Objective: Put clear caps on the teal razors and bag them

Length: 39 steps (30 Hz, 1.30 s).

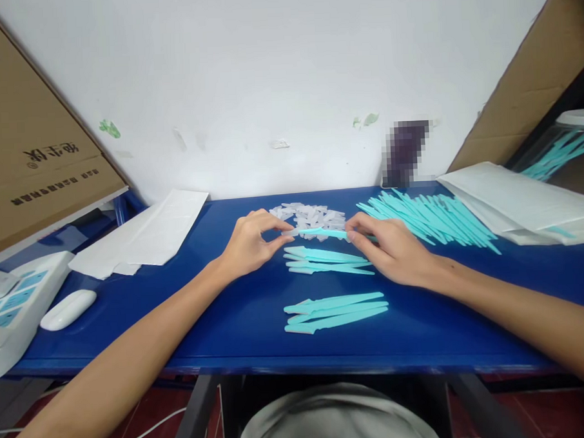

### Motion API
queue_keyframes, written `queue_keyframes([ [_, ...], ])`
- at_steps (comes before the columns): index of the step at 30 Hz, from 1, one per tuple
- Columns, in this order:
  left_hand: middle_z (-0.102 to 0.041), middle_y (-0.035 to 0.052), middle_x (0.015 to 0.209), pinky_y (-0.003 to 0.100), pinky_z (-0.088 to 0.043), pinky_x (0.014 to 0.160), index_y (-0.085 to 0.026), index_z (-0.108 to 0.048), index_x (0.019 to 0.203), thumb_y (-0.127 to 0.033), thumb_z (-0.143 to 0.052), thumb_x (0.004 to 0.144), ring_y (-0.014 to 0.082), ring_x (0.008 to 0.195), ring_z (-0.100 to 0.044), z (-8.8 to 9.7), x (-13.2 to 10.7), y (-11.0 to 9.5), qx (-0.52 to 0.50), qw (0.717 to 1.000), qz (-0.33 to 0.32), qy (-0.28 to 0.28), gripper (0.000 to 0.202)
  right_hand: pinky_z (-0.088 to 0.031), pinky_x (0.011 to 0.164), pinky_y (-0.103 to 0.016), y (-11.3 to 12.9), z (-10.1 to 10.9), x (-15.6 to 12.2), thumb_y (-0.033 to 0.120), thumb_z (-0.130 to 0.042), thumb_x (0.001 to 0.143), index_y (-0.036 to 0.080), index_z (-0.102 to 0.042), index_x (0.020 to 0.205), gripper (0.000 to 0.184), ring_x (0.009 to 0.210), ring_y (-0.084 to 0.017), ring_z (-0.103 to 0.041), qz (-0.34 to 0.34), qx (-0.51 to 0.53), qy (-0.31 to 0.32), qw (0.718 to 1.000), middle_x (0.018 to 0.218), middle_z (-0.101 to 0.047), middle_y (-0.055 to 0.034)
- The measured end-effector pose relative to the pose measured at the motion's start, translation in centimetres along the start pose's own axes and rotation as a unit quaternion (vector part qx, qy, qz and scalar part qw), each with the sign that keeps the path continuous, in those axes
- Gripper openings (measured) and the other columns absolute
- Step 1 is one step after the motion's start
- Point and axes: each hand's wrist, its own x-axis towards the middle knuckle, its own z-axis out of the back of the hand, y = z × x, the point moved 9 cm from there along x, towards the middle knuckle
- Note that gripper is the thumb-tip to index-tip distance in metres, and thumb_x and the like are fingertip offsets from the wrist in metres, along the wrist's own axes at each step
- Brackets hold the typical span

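You've got one teal stick (pixel 327 233) between both hands, level, just in front of the clear-cap pile. Left hand (pixel 258 243): thumb and finger pinched on a pale cap (pixel 291 232) at the stick's left end. Right hand (pixel 389 250): thumb and fingers closed on the stick's right end.

Counts: near group (pixel 337 312), 3 sticks, fanned and overlapping. Middle group (pixel 329 262), looks like 3, overlap makes it unsure. Loose stick pile (pixel 430 218) to your right, too tangled to count. Clear-cap pile (pixel 316 216) behind your hands, same. 1 white mouse-shaped object (pixel 68 310) on your left. 1 white bag (pixel 145 235) left; white bagging (pixel 528 199) right, can't tell if one piece or two.

Surface is a glossy blue table (pixel 219 332) against a white wall (pixel 276 71) with scuffs and green flakes. Printed cardboard box (pixel 37 140) on the left, plain cardboard (pixel 532 79) on the right. Red tile floor (pixel 150 412) below, white cable (pixel 141 433) across it.

Hard to read: dark patch on the wall is pixelated out. White device (pixel 29 301) cut off at the left edge; clear container (pixel 560 149) with more sticks cut off at the right. Pale rounded thing (pixel 339 417) under the table edge, cut off at the bottom, can't identify it.
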Motion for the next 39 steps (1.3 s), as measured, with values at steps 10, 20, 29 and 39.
queue_keyframes([
  [10,-0.077,0.0036,0.088,0.030,-0.052,0.076,-0.018,-0.075,0.099,-0.023,-0.072,0.090,0.0156,0.080,-0.066,-1.2,-0.1,-2.2,-0.056,0.997,-0.056,0.026,0.011,-0.030,0.055,-0.028,1.4,-1.2,-0.5,0.034,-0.039,0.104,0.022,-0.052,0.095,0.020,0.048,-0.013,-0.041,0.027,0.020,0.039,0.999,0.059,-0.048,0.0060],
  [20,-0.074,0.0034,0.093,0.035,-0.049,0.087,-0.020,-0.074,0.095,-0.034,-0.061,0.096,0.0186,0.088,-0.063,-2.2,-0.3,-0.2,0.003,0.986,-0.034,0.164,0.019,-0.043,0.076,-0.034,2.9,-0.3,-0.4,0.040,-0.048,0.101,0.021,-0.057,0.100,0.021,0.095,-0.022,-0.056,0.071,-0.014,0.072,0.995,0.107,-0.058,-0.0086],
  [29,-0.073,0.0064,0.102,0.039,-0.047,0.090,-0.018,-0.072,0.104,-0.042,-0.044,0.103,0.0233,0.098,-0.061,-2.7,-0.7,2.9,0.042,0.978,0.062,0.195,0.037,-0.036,0.066,-0.031,5.4,-3.6,-2.2,0.040,-0.060,0.094,0.021,-0.066,0.098,0.020,0.075,-0.016,-0.054,0.163,-0.037,0.228,0.959,0.092,-0.060,-0.0026],
  [39,-0.067,0.0105,0.120,0.045,-0.044,0.100,-0.018,-0.066,0.125,-0.043,-0.036,0.103,0.0264,0.108,-0.058,-2.7,-2.2,8.2,0.096,0.963,0.169,0.186,0.045,-0.041,0.071,-0.032,4.4,-4.0,-2.4,0.039,-0.050,0.101,0.021,-0.061,0.094,0.022,0.082,-0.018,-0.057,0.102,-0.004,0.287,0.953,0.097,-0.061,-0.0033],
])
